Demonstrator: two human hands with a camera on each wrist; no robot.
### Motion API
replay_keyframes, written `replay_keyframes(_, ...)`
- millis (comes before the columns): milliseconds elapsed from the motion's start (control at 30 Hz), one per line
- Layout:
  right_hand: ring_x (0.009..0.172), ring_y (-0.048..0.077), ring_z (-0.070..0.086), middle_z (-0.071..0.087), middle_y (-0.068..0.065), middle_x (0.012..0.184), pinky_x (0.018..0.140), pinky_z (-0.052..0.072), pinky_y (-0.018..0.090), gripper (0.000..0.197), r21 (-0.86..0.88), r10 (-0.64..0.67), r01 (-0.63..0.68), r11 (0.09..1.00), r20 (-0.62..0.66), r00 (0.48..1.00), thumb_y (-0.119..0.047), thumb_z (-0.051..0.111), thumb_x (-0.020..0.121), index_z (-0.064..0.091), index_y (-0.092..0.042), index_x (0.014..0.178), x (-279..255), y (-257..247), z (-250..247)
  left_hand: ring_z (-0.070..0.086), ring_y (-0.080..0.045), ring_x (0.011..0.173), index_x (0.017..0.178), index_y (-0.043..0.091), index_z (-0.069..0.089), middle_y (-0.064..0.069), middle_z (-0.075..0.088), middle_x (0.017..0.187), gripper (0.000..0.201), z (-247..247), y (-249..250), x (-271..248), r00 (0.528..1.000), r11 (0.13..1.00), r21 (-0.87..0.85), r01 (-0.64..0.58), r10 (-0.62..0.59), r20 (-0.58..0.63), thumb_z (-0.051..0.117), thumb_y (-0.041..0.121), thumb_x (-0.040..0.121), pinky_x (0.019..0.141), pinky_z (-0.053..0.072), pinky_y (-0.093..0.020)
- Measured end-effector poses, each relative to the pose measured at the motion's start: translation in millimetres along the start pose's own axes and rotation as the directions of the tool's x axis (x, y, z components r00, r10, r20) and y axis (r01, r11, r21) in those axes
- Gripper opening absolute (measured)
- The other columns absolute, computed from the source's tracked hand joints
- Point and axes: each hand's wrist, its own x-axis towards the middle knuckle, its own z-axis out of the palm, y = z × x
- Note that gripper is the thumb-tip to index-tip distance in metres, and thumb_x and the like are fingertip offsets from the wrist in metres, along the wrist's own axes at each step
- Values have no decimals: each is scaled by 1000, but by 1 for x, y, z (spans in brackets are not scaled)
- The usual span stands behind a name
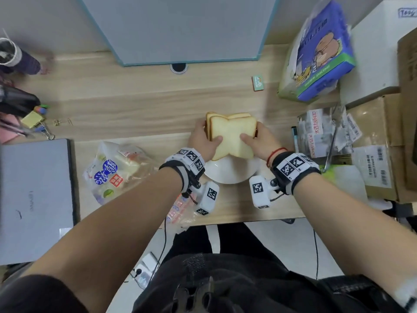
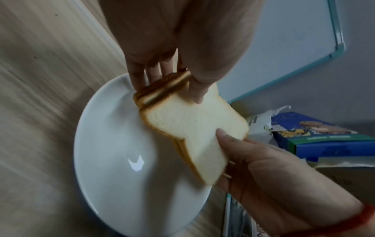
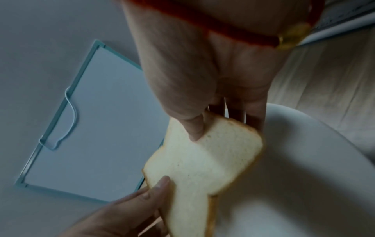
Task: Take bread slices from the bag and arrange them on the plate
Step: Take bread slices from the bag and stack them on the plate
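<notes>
1. The light wood-grain desk (image 1: 140, 102) looks matt and smooth.
2. The round white plate (image 2: 105, 160) is glossy, like glazed ceramic, and carries a bright highlight.
3. The pale bread slices (image 1: 230, 134) have a matt, finely porous crumb and smooth tan crusts.
4. The clear plastic bread bag (image 1: 115, 170) is shiny and crinkled.
5. The brown cardboard boxes (image 1: 379, 141) are matt with paper labels.
6. The closed grey laptop (image 1: 36, 199) has a smooth, satin lid.

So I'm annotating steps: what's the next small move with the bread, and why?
Probably lower the slices onto the plate. Both the left hand and right hand pinch the stack above the plate, which appears bare.
</notes>
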Motion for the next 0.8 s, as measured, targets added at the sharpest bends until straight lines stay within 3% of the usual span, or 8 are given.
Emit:
replay_keyframes(133,115,36,58,62,18,127,95,47,44,52,-90,-7,6,996,-17,1000,-32,60,88,48,-4,130,8,7,9,55,-32,118,140,10,38,-14,52,133,72,12,-1,3,999,993,118,-17,20,-25,69,33,79,98,47,-40)
replay_keyframes(233,113,36,58,63,18,124,92,47,39,49,-125,-16,10,992,-44,999,-31,60,88,51,-2,127,10,10,11,45,-33,125,144,12,33,-17,41,136,74,20,-2,-2,999,988,156,5,3,-51,68,31,82,105,39,-36)
replay_keyframes(333,112,35,59,64,17,123,91,47,39,46,-129,-16,11,992,-43,999,-30,60,88,53,-3,125,10,14,9,39,-32,130,148,16,29,-16,37,137,79,24,-3,-7,998,992,122,16,-9,-63,69,32,82,111,33,-35)
replay_keyframes(433,110,35,59,65,17,120,92,48,40,44,-139,-37,31,990,-43,998,-30,61,88,54,-3,122,10,16,6,39,-28,130,150,17,26,-14,40,136,82,25,-3,-8,998,995,89,34,-30,-51,69,30,82,108,32,-29)
replay_keyframes(600,111,34,56,60,16,120,93,44,39,45,-160,-78,61,985,-107,991,-30,64,84,53,-6,120,11,15,7,38,-27,130,147,14,30,-14,38,136,78,25,3,-12,995,996,76,42,-35,-90,70,28,81,109,31,-29)
replay_keyframes(700,110,32,55,59,14,119,91,42,36,44,-154,-108,82,985,-166,980,-28,65,82,53,-8,119,9,16,6,45,-27,125,134,8,41,-13,46,132,60,26,6,-13,989,999,21,49,-46,-139,69,27,84,101,36,-30)
replay_keyframes(800,103,30,60,65,11,111,87,46,36,40,-122,-122,103,987,-165,979,-29,65,83,55,-9,117,4,18,3,57,-28,111,123,7,46,-6,58,116,41,26,6,-15,981,997,-35,68,-73,-181,61,27,90,83,39,-27)
